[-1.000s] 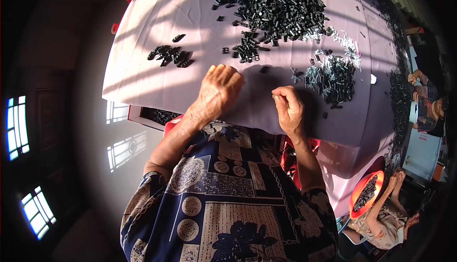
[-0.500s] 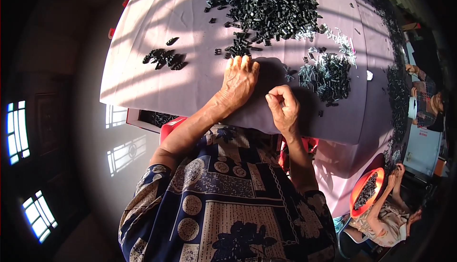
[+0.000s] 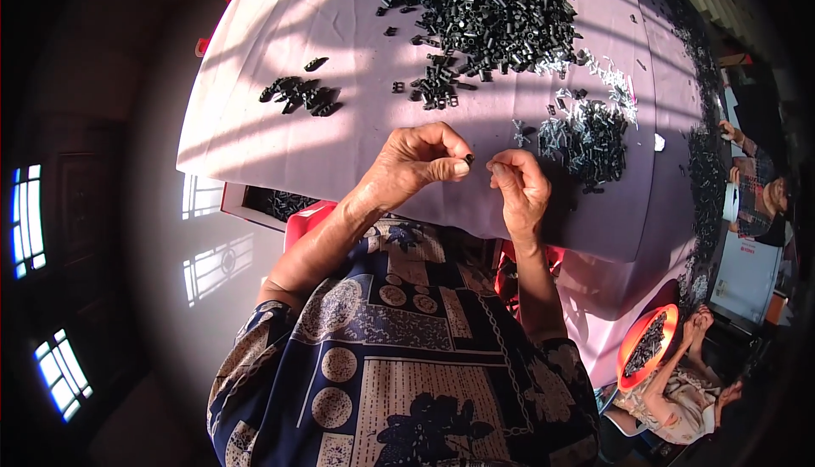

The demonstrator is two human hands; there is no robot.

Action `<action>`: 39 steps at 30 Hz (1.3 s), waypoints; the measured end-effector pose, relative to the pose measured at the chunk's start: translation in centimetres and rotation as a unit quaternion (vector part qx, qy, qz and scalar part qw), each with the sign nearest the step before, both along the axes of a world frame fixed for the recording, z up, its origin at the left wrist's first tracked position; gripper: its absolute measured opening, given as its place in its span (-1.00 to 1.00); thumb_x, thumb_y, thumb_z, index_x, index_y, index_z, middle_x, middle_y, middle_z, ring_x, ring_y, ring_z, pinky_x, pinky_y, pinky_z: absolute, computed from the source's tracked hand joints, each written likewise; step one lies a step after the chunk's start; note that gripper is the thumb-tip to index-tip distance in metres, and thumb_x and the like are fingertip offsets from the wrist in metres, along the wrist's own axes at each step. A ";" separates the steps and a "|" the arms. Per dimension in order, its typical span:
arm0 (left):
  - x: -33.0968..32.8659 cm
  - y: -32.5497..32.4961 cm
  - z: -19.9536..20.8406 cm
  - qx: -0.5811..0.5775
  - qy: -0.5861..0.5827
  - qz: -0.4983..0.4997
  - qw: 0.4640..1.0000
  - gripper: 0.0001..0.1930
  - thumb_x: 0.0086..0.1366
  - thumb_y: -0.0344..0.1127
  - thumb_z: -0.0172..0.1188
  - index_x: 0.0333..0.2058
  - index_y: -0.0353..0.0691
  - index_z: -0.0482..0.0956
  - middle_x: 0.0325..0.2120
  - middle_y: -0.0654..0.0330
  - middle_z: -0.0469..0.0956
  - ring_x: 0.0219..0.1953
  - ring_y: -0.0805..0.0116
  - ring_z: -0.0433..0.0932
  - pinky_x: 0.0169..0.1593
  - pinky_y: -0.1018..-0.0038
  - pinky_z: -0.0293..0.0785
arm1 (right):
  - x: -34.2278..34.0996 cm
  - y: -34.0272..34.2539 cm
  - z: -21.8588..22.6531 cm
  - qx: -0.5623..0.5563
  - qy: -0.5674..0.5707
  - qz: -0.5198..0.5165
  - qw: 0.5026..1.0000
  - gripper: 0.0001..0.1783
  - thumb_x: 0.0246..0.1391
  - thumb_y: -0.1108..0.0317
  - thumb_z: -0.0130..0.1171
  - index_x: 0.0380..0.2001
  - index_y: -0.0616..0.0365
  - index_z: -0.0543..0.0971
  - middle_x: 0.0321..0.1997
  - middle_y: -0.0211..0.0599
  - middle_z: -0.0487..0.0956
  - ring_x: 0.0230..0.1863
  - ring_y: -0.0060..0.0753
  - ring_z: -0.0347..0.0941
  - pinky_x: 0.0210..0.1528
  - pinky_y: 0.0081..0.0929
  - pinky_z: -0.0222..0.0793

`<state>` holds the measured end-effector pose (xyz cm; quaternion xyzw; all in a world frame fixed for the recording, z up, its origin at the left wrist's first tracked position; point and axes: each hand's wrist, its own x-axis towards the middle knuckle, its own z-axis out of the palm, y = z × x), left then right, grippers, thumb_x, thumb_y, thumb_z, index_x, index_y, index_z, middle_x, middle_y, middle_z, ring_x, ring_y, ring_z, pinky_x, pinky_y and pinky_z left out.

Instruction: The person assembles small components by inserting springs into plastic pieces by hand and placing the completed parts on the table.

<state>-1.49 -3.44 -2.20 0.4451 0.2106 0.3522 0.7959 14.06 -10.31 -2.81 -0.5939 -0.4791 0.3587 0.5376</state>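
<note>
My left hand pinches a small black plastic part between thumb and fingertips, above the near part of the table. Facing it closely, my right hand has thumb and fingers pressed together; whatever lies between them is too small to name. Beyond my hands spreads a large heap of black plastic parts, with a small cluster at its near edge. To the right of my right hand lies a pile of small dark and clear pieces. A little group of joined black parts sits at the left.
The table has a pale pink cloth. Below its left edge stands an open box of black parts. At the lower right, another person sits by an orange basin of dark parts. A second person is farther right.
My left hand has come back from the small cluster toward me, carrying a black part. Both hands are now close together, fingertips facing. My right hand has shifted slightly right.
</note>
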 end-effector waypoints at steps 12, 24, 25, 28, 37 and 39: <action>-0.2 -1.9 -0.1 0.017 0.036 0.014 0.999 -0.90 -0.03 -0.52 0.07 -0.46 -0.34 0.38 -0.59 0.31 0.38 -0.51 0.62 0.34 -0.43 0.69 0.32 | -1.6 0.0 2.6 0.072 0.018 0.100 0.992 -0.92 -0.20 0.57 0.04 -0.52 0.27 0.40 -0.50 -0.40 0.33 -0.50 -0.68 0.20 -0.44 -0.79 0.13; -1.1 -1.9 -0.5 -0.046 0.041 0.023 0.998 -0.88 -0.04 -0.49 0.09 -0.47 -0.36 0.39 -0.61 0.27 0.40 -0.55 0.58 0.36 -0.46 0.67 0.32 | -2.3 0.7 2.5 0.164 -0.202 0.110 0.959 -0.89 -0.22 0.57 0.03 -0.50 0.22 0.44 -0.57 -0.31 0.38 -0.55 -0.47 0.33 -0.51 -0.64 0.24; -1.1 -1.8 -0.7 -0.046 0.041 0.023 0.998 -0.88 -0.04 -0.49 0.09 -0.47 -0.36 0.39 -0.61 0.27 0.40 -0.55 0.58 0.36 -0.46 0.67 0.32 | -2.4 0.7 2.3 0.165 -0.208 0.104 0.958 -0.88 -0.22 0.58 0.03 -0.49 0.22 0.44 -0.56 -0.30 0.38 -0.55 -0.46 0.33 -0.51 -0.63 0.24; -1.2 -1.7 -1.4 -0.090 0.020 0.011 0.996 -0.88 -0.03 -0.48 0.08 -0.47 -0.36 0.39 -0.60 0.24 0.41 -0.54 0.54 0.38 -0.46 0.64 0.34 | -2.8 0.4 1.7 0.169 -0.240 0.087 0.952 -0.84 -0.24 0.58 0.02 -0.46 0.21 0.44 -0.54 -0.29 0.38 -0.55 -0.43 0.33 -0.52 -0.61 0.25; -3.2 -1.0 -3.1 -0.110 0.036 -0.035 0.993 -0.86 -0.03 -0.42 0.09 -0.48 -0.35 0.39 -0.60 0.21 0.42 -0.55 0.51 0.39 -0.45 0.63 0.36 | -3.1 2.2 -0.1 0.089 -0.165 0.087 0.978 -0.91 -0.17 0.57 -0.04 -0.50 0.27 0.43 -0.56 -0.41 0.38 -0.58 -0.69 0.23 -0.53 -0.77 0.15; -3.9 -0.7 -4.0 -0.095 0.054 -0.042 0.993 -0.88 -0.03 -0.42 0.08 -0.50 -0.35 0.40 -0.60 0.21 0.42 -0.55 0.51 0.40 -0.45 0.63 0.36 | -3.3 4.0 -0.9 0.043 -0.177 0.063 0.981 -0.92 -0.21 0.55 -0.03 -0.53 0.25 0.41 -0.58 -0.36 0.37 -0.60 -0.60 0.26 -0.54 -0.70 0.17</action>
